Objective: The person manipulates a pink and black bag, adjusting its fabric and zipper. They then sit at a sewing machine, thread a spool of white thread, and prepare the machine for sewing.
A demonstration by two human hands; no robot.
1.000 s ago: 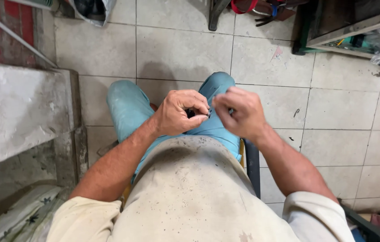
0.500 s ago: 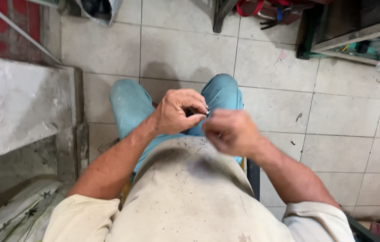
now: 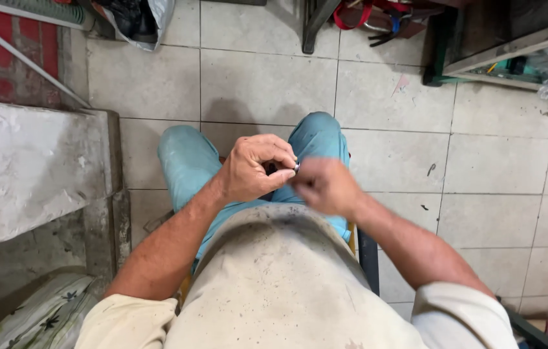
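Hands meet above the lap of a seated person, seen from the head camera looking straight down. The left hand (image 3: 256,169) is curled, its fingers (image 3: 278,152) bent over and pinched together on a small metal part (image 3: 296,167) that glints at the fingertips; only a bright speck of the part shows, too small to tell its kind. The right hand (image 3: 326,186) sits just beside the left, touching or nearly touching it at the small metal part, but it is blurred, so I cannot tell whether its fingers are together or apart, or whether they grip the piece. Both hands hover over the knees, which are clad in teal trousers (image 3: 190,161), and just beyond the dusty cream shirt (image 3: 280,278) that fills the lower middle of the view. Below the legs spreads a floor of pale tiles (image 3: 494,161) with dark grout lines and a few small marks. To the person's left stands a rough grey concrete block (image 3: 28,174), with a patterned cushion (image 3: 41,317) near its foot. At the top edge, well apart from the hands, lie a crumpled bag (image 3: 138,19) and a heap of tools with red straps (image 3: 377,16), and a green-framed rack (image 3: 513,45) stands at the upper right.
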